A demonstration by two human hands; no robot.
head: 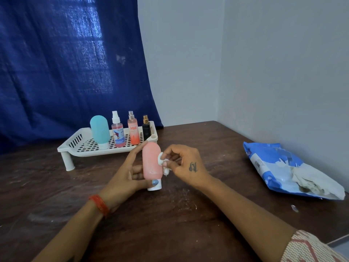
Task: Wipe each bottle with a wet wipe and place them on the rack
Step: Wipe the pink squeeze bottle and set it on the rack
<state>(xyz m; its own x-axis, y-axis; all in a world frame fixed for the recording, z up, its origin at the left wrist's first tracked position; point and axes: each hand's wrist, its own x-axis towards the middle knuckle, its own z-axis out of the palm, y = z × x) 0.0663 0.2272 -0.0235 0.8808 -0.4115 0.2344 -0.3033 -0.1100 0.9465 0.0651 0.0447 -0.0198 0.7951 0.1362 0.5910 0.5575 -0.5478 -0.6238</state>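
My left hand [130, 173] grips a pink squeeze bottle [151, 163] that stands upside down on its white cap, thumb near the cap. My right hand [186, 165] pinches a crumpled white wet wipe [162, 162] against the bottle's right side. Behind them a white slotted rack [85, 143] on short legs carries several bottles: a teal squeeze bottle [100, 132], a pink spray bottle [117, 133], an orange perfume bottle [133, 131] and a small black bottle [146, 129].
A blue wet-wipe pack [279, 167] lies open at the right of the dark wooden table [170, 224], wipes spilling from it. A blue curtain [66, 63] hangs behind the rack. A grey wall corner closes the right side.
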